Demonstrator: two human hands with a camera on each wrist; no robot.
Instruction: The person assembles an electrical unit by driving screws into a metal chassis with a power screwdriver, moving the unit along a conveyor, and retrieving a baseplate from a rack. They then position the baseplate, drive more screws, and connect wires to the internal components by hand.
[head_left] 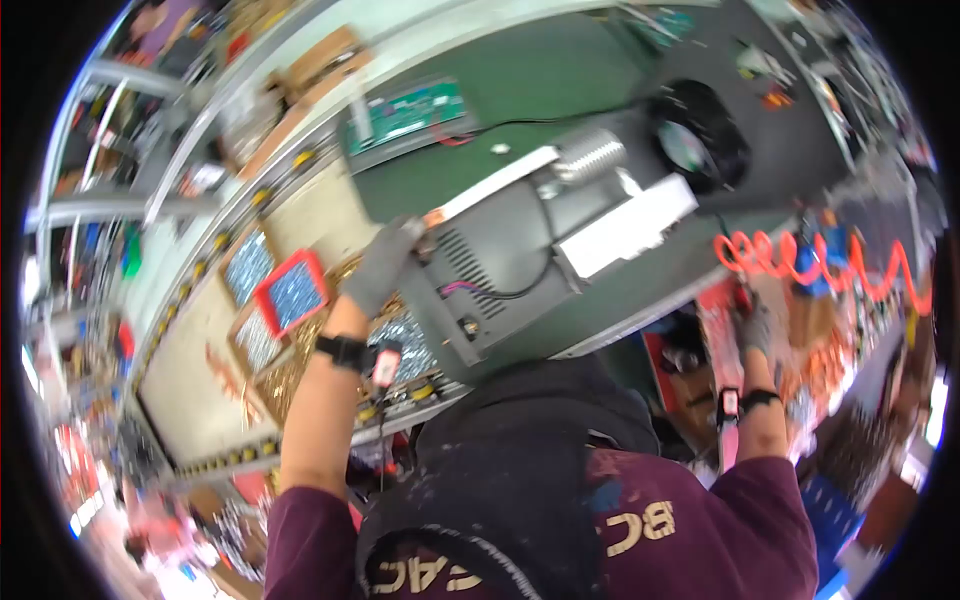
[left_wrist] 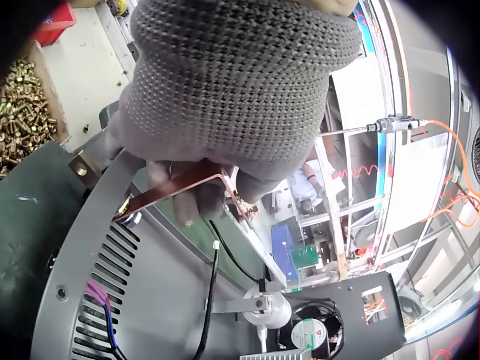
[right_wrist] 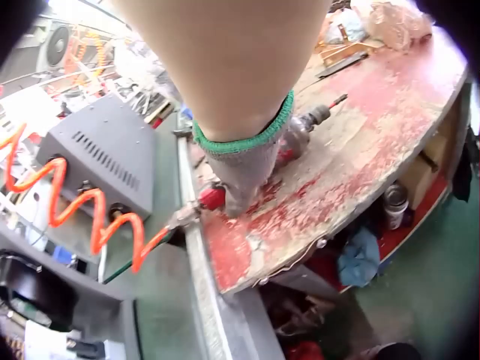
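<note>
Gripping a copper strip (left_wrist: 169, 190), the gloved left hand (head_left: 385, 268) curls over the left end of a dark metal housing (head_left: 522, 240), which lies across the middle of the head view on a green surface (head_left: 620, 310). The right hand (right_wrist: 244, 174) is well apart from it, toward the right of that view, wrapped around a power tool (right_wrist: 297, 141) above a red-painted surface (right_wrist: 375, 127).

Only the left wrist view shows fingertips behind the strip; where the thumb presses cannot be told. Brass-coloured screws (left_wrist: 26, 109) fill a box at its left edge. The right wrist view alone reveals the tool's bit, pointing to the upper right, and a can (right_wrist: 395, 204) at lower right; an orange coiled hose (right_wrist: 58, 191) crosses its left side.

Large pale letters, "BC" among them, sit upside down on the maroon shirt (head_left: 745, 520), partly hidden. The fan label (left_wrist: 307, 337) is too small to read.
</note>
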